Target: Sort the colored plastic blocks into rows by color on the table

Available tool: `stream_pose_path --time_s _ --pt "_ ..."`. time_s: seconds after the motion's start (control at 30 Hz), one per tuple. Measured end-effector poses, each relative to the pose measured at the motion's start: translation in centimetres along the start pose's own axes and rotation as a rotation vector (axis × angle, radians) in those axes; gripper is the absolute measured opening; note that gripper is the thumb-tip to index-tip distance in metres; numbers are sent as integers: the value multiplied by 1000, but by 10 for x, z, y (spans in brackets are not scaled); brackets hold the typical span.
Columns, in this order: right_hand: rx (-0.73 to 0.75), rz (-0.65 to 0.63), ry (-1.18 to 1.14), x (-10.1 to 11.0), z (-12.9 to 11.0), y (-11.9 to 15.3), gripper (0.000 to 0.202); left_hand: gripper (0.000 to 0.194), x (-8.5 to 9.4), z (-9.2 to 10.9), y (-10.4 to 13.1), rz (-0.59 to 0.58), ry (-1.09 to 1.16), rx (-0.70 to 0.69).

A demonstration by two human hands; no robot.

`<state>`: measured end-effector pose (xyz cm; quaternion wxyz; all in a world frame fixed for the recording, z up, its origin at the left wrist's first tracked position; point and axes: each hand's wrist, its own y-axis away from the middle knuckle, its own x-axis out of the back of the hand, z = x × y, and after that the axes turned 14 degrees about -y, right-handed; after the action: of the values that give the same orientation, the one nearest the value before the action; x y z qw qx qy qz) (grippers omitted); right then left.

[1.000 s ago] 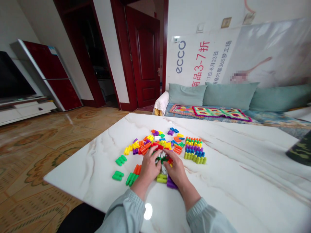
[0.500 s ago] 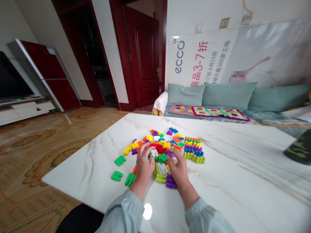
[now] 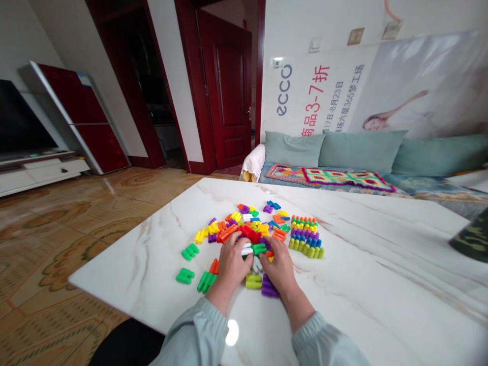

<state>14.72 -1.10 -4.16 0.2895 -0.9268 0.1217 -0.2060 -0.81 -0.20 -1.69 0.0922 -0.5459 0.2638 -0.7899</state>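
Note:
My left hand (image 3: 233, 258) is curved over the pile, its fingers around a white block (image 3: 247, 249). Opposite it, my right hand (image 3: 279, 264) has its fingertips by a green block (image 3: 260, 249) and small orange pieces; its fingers are bent and apart, and no held piece shows. Red blocks (image 3: 249, 233) lie just beyond both hands. Nearer me are a lime block (image 3: 253, 281) and a purple block (image 3: 269, 286), the latter beside my right wrist. Green blocks (image 3: 207, 281) rest left of my left hand. Joined rows of coloured pieces (image 3: 306, 237) stand to the right.
The white marbled table (image 3: 362, 284) carries more loose blocks toward its far side. A camouflage-patterned object (image 3: 473, 238) is at the right edge. Beyond the table stands a sofa with green cushions (image 3: 362, 150); a red fridge (image 3: 86, 117) is at the left.
My left hand has shifted slightly right and nearer me, over the pile. Green and white blocks between the hands have changed position, and an orange block beyond my left hand is now uncovered.

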Motion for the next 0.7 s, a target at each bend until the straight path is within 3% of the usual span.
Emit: stream_pose_path --time_s 0.3,0.7 --pt "-38 40 -197 5 5 6 38 34 -4 -3 2 6 40 19" --pt "-50 27 -155 9 8 11 31 42 -4 0 4 -69 199 94"
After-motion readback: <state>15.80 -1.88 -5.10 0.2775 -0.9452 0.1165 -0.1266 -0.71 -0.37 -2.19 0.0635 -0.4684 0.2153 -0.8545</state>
